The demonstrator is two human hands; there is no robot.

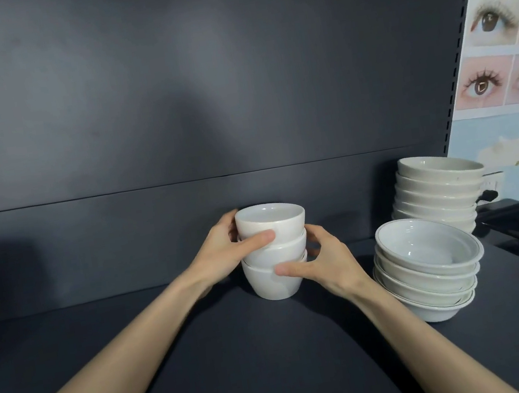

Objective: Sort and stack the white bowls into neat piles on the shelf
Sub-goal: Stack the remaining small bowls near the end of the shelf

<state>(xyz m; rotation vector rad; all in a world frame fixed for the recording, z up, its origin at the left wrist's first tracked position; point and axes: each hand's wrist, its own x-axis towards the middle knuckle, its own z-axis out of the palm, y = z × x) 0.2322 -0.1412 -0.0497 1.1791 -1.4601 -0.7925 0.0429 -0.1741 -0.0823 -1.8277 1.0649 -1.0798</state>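
From the head camera, both hands hold a stack of small white bowls (275, 251) standing mid-shelf (209, 357): left hand (226, 252) wraps its upper part, right hand (321, 263) its base. It looks like three bowls. Two stacks of wider bowls (429, 268) stand right.

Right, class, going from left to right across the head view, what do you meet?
Left hand → stack of small bowls → right hand → front pile of wide bowls → poster of eyes.
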